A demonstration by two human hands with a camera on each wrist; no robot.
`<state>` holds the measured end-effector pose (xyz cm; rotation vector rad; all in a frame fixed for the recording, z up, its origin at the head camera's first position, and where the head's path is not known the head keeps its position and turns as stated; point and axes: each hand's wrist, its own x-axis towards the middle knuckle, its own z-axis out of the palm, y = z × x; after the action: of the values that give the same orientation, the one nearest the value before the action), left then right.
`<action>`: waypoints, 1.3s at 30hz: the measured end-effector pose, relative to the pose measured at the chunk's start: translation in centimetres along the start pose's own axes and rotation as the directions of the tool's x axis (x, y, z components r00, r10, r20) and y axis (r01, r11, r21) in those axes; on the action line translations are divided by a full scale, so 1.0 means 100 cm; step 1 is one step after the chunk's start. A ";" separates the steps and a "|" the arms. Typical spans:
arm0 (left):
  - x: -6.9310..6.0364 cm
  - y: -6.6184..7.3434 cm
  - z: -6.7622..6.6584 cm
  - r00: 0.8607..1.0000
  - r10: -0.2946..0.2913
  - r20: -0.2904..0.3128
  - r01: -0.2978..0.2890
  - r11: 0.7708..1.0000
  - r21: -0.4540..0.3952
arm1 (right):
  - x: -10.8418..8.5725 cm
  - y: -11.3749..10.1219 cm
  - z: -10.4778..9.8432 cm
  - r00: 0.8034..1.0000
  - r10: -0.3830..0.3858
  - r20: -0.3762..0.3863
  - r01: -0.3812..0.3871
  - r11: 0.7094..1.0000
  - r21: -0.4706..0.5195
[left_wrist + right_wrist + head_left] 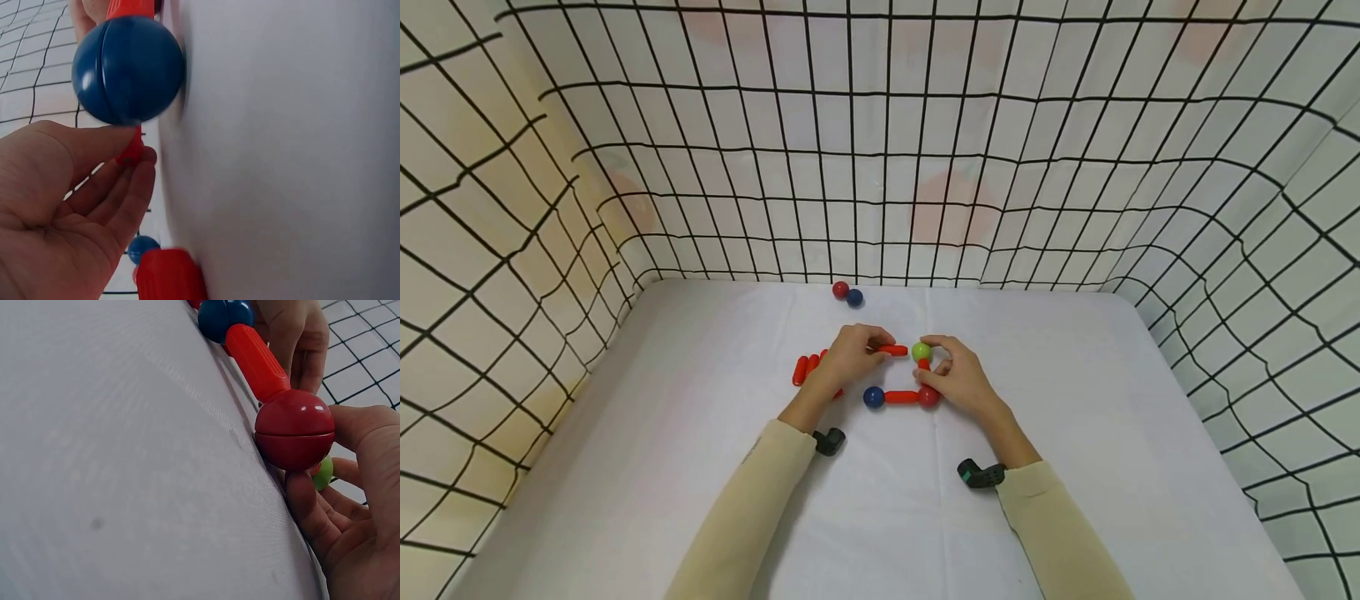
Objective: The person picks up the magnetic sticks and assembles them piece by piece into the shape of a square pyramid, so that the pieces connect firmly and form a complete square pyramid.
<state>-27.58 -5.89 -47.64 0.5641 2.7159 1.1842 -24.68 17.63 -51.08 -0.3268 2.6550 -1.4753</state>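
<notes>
My left hand (852,354) pinches a red rod (894,350) between thumb and fingers, its free end pointing at a green ball (921,352) with a small gap between. My right hand (958,375) curls round the joined pieces, its fingertips at the green ball and its thumb near a dark red ball (295,430). A short red rod (923,364) links these two balls. Another red rod (901,397) runs from the dark red ball to a blue ball (128,70) on the near left. My left fingers partly cover the pinched rod.
Several loose red rods (801,370) lie left of my left hand, partly hidden by it. Farther back on the white table (1037,350) sit a red ball (840,290) and a dark blue ball (854,297). Black wire mesh (887,154) stands behind and at both sides.
</notes>
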 end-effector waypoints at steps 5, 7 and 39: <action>0.004 0.001 0.004 1.000 -0.019 0.021 0.019 1.000 0.008 | 0.000 0.000 0.001 1.000 -0.002 -0.003 0.002 1.000 -0.002; 0.004 0.002 0.005 0.999 -0.029 0.025 0.029 1.000 0.004 | 0.000 0.000 0.001 1.000 0.001 -0.004 -0.001 1.000 -0.004; 0.000 -0.004 0.007 1.000 -0.016 -0.001 0.016 0.999 -0.032 | 0.032 -0.003 0.007 0.989 -0.121 0.084 0.131 0.983 -0.129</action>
<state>-27.47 -5.65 -48.40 0.5362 2.6917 1.2222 -27.61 16.16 -51.16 -0.5599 2.7235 -1.2888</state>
